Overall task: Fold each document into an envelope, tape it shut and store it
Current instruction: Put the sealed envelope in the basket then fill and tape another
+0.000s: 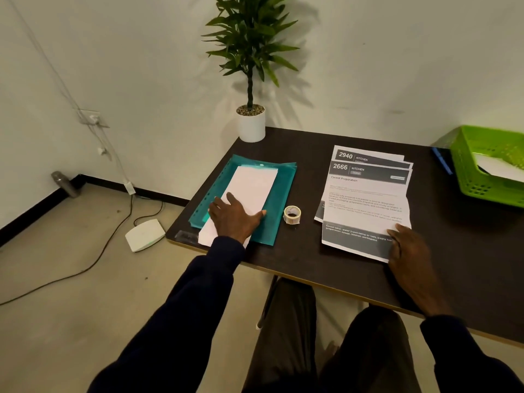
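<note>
A long white envelope [251, 191] lies on a teal plastic folder [280, 199] at the left of the dark table [312, 262]. My left hand [234, 218] rests flat on the envelope's near end, fingers spread. To the right lies a stack of printed documents [365, 205], the top sheet headed 2666 KITCHEN. At the near right corner of that top sheet my right hand [408, 251] presses down, with its thumb on the paper. A roll of clear tape [292, 214] stands between the folder and the stack.
A green plastic basket [479, 191] holding white paper sits at the far right, with a blue pen [442, 160] beside it. A potted plant [251, 124] stands at the table's back left corner. Cables, a white box and a bottle lie on the floor left.
</note>
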